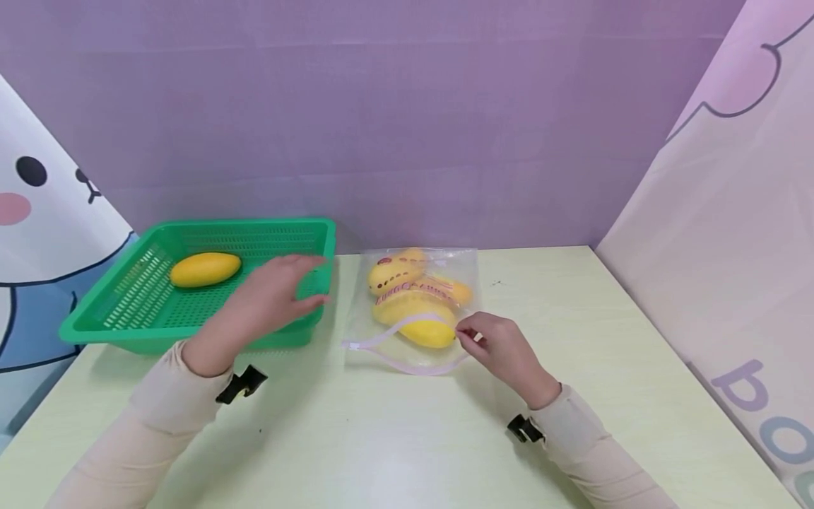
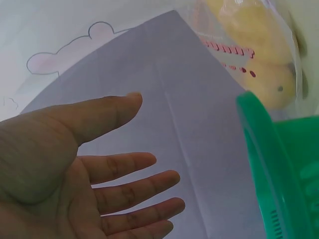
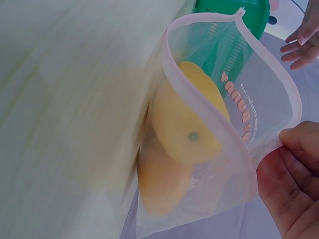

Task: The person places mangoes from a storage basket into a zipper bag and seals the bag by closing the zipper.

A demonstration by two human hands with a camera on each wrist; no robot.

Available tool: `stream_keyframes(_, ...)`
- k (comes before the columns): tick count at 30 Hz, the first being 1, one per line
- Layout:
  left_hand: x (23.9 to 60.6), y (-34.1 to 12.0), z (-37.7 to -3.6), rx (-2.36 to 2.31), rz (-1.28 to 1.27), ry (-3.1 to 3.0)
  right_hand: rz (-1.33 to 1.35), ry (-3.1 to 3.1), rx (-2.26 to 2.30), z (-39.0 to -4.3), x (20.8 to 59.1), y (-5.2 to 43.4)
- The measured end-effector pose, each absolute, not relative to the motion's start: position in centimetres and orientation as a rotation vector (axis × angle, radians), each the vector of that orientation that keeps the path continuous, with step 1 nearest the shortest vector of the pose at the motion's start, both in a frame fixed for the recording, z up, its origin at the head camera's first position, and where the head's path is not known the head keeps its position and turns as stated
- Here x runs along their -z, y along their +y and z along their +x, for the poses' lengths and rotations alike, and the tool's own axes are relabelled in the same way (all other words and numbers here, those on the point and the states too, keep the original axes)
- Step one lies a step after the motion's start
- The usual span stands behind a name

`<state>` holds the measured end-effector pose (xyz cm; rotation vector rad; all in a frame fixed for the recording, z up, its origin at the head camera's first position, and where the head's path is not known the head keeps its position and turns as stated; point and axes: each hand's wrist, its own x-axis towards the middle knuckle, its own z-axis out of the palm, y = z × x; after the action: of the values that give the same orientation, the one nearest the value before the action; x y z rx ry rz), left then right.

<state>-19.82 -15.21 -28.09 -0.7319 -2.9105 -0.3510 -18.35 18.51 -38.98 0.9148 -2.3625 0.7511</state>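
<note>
A clear zip bag (image 1: 439, 268) with pink print lies on the pale green table (image 1: 394, 438), its mouth open toward me, with yellow mangoes (image 1: 422, 329) inside. My right hand (image 1: 502, 346) pinches the bag's upper rim (image 3: 279, 137) and lifts it, so the opening gapes over a mango (image 3: 192, 119). My left hand (image 1: 280, 293) hovers open, fingers spread, above the right front corner of the green basket (image 1: 318, 230). It holds nothing (image 2: 99, 164). One yellow mango (image 1: 205, 269) lies in the basket.
A purple backdrop (image 1: 407, 120) stands behind the table. White cartoon-printed panels close off the left (image 1: 38, 212) and right (image 1: 731, 233) sides. The basket's rim (image 2: 264, 149) sits just left of the bag.
</note>
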Motion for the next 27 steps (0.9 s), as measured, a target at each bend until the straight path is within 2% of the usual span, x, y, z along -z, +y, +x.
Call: stream_keyframes(27,27.0,-18.0,-21.9,0.374,-0.608,-3.054,0.916,-2.351,-0.739,-18.2,38.9,18.5)
